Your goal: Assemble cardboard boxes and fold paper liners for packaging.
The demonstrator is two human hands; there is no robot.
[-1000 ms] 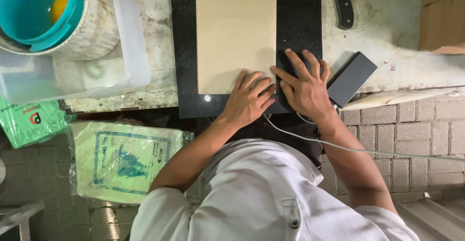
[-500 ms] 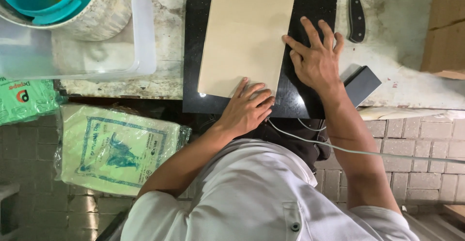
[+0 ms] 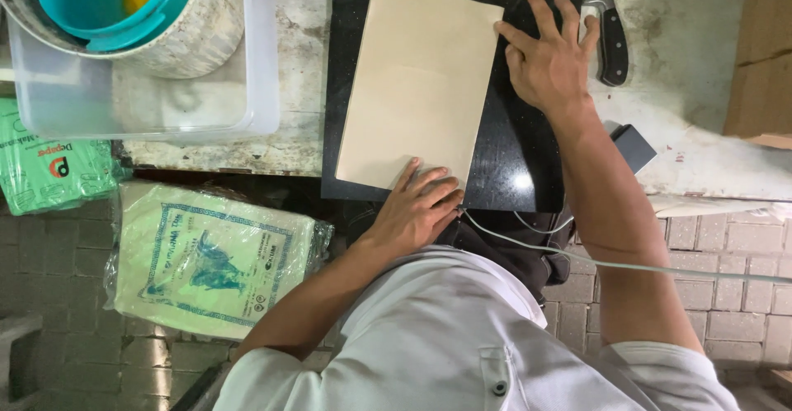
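Left hand (image 3: 417, 209) flat, fingers loosely spread, pressing the near corner of a smooth beige rectangular paper sheet (image 3: 412, 89). Right hand (image 3: 549, 56) splayed wide on the glossy black stone slab (image 3: 503, 147) at the sheet's far right edge. Black-handled knife (image 3: 610, 40) just right, on the rough pale counter (image 3: 693, 73).

White short-sleeved shirt (image 3: 462, 337) w/ chest pocket & one dark button. Dark apron/cloth at waist. Thin white cable (image 3: 577, 258) crosses torso; forearms bare.

Even, bright light from above; a small glare spot on the black board (image 3: 528, 181); picture sharp, shadows soft.
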